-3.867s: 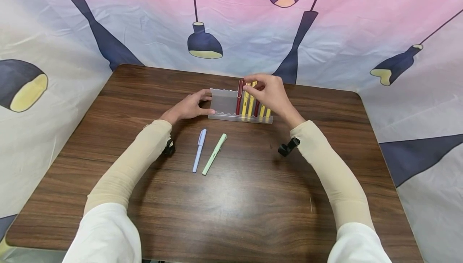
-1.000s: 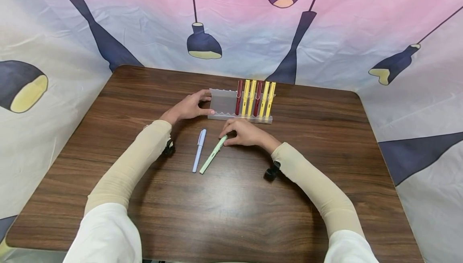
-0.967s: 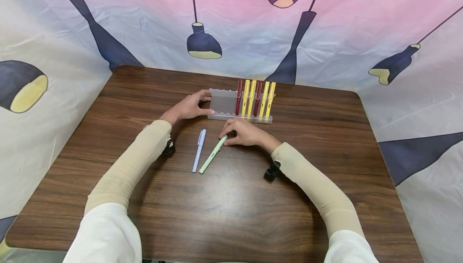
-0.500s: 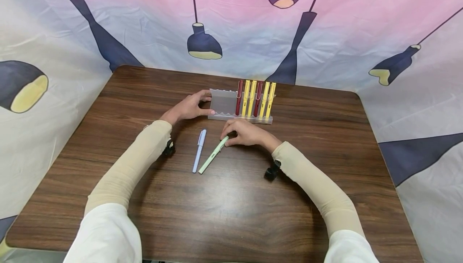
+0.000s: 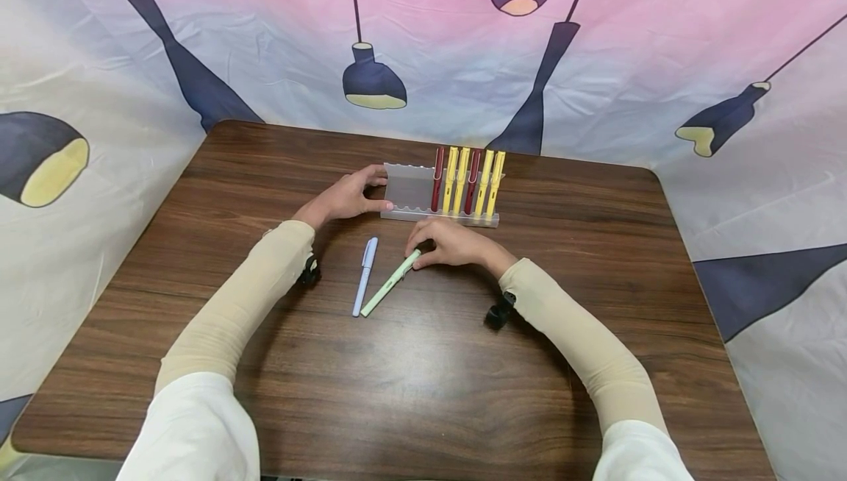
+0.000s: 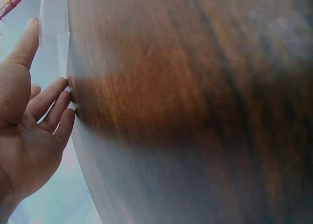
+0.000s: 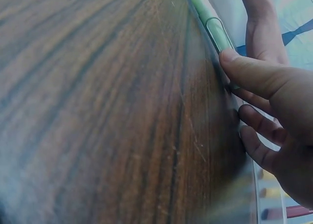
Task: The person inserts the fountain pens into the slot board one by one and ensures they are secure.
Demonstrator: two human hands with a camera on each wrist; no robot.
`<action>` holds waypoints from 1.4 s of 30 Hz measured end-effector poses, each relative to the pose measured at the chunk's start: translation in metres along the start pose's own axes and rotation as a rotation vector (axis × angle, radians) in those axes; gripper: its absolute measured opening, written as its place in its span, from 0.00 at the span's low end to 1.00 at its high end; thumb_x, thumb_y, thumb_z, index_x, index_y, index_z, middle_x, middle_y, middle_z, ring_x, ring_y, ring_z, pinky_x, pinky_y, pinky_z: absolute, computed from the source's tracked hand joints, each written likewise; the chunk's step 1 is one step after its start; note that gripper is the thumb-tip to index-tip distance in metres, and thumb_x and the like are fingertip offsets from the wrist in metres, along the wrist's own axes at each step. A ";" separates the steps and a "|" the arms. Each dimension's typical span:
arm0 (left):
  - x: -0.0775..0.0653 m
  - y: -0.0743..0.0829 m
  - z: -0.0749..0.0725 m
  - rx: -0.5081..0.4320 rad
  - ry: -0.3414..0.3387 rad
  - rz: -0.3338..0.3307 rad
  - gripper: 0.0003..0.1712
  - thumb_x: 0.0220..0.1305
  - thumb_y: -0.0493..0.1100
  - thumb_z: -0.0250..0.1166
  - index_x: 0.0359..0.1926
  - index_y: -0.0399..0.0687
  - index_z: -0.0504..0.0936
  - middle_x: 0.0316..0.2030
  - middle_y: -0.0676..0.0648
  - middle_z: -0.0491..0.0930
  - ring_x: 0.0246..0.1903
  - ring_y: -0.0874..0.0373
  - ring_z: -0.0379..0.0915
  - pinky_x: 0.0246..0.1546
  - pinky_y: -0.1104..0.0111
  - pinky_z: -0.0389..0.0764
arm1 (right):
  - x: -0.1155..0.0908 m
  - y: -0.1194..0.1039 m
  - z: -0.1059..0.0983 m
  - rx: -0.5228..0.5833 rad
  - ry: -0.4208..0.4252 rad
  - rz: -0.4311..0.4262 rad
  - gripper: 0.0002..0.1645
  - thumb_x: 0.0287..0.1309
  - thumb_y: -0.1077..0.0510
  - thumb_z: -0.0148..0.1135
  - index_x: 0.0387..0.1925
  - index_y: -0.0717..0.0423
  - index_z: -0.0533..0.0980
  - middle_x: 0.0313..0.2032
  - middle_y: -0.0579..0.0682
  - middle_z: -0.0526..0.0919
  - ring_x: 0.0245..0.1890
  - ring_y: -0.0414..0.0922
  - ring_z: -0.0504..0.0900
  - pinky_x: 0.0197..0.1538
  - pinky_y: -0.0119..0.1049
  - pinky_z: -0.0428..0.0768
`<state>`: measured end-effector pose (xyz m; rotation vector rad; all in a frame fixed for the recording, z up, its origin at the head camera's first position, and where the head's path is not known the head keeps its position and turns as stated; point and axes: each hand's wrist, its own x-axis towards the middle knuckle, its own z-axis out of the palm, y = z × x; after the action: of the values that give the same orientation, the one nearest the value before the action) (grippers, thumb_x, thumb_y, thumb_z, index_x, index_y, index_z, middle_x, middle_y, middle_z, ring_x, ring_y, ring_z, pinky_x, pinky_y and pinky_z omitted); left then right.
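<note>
In the head view my right hand [image 5: 450, 242] pinches the capped end of a light green pen [image 5: 390, 284] between thumb and fingers. That pen lies slanted, its far end close beside a light blue pen [image 5: 365, 275] on the table. The right wrist view shows the thumb at the clip of the green pen [image 7: 208, 18]. My left hand [image 5: 347, 194] rests at the left end of a clear pen rack [image 5: 410, 187], thumb at its front lip, fingers extended. In the left wrist view its fingertips reach down to the tabletop beside the rack [image 6: 54, 23].
Several pens stand in the rack's right part: dark red pens [image 5: 437, 181] and yellow pens [image 5: 486, 187]. The rack's left slots hold none. Brown wooden table [image 5: 423, 393] runs under everything, with a printed cloth [image 5: 278, 40] hanging behind it.
My right hand has left the dark red pen in the rack and come down to the green pen. The green pen's near end has swung left towards the blue pen. My left hand stays put.
</note>
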<state>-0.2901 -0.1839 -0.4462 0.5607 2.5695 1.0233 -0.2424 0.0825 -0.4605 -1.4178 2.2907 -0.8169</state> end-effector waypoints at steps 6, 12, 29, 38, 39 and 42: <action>0.000 -0.001 0.001 0.000 -0.002 0.003 0.53 0.66 0.56 0.71 0.80 0.45 0.53 0.71 0.37 0.69 0.75 0.42 0.57 0.74 0.47 0.58 | -0.002 -0.001 -0.003 0.010 -0.009 -0.009 0.07 0.61 0.52 0.74 0.41 0.45 0.88 0.41 0.38 0.87 0.46 0.38 0.80 0.54 0.37 0.77; 0.000 -0.001 0.001 0.001 0.003 0.002 0.52 0.66 0.55 0.71 0.80 0.45 0.52 0.71 0.37 0.69 0.75 0.43 0.57 0.74 0.48 0.58 | -0.005 -0.001 -0.007 0.066 -0.026 0.010 0.07 0.64 0.53 0.72 0.43 0.45 0.87 0.43 0.37 0.88 0.47 0.39 0.79 0.54 0.38 0.76; 0.001 -0.001 0.001 0.005 0.006 0.002 0.52 0.66 0.55 0.71 0.80 0.45 0.52 0.71 0.37 0.69 0.75 0.43 0.57 0.74 0.48 0.58 | -0.019 0.001 -0.020 0.362 0.076 0.051 0.08 0.65 0.60 0.70 0.45 0.55 0.85 0.41 0.47 0.87 0.41 0.44 0.85 0.49 0.42 0.83; 0.002 -0.001 0.001 0.003 0.003 0.006 0.52 0.66 0.55 0.71 0.80 0.46 0.53 0.71 0.36 0.69 0.74 0.43 0.59 0.74 0.48 0.58 | -0.020 -0.009 -0.032 0.419 0.165 0.003 0.13 0.64 0.64 0.70 0.48 0.67 0.83 0.44 0.54 0.87 0.42 0.45 0.84 0.51 0.43 0.84; 0.002 -0.001 0.001 0.004 0.002 0.007 0.52 0.66 0.55 0.72 0.80 0.46 0.53 0.71 0.36 0.68 0.74 0.43 0.59 0.74 0.47 0.58 | -0.021 -0.011 -0.034 0.427 0.179 -0.001 0.13 0.64 0.64 0.69 0.48 0.67 0.83 0.45 0.55 0.87 0.42 0.44 0.83 0.51 0.43 0.84; 0.002 -0.002 0.001 0.002 0.000 0.006 0.53 0.66 0.55 0.72 0.80 0.46 0.52 0.72 0.36 0.68 0.74 0.43 0.59 0.74 0.47 0.58 | -0.021 -0.014 -0.039 0.441 0.217 -0.002 0.14 0.63 0.65 0.69 0.49 0.67 0.83 0.45 0.57 0.87 0.41 0.45 0.82 0.50 0.43 0.83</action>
<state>-0.2921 -0.1835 -0.4484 0.5690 2.5706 1.0221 -0.2441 0.1080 -0.4216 -1.1780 2.0724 -1.4318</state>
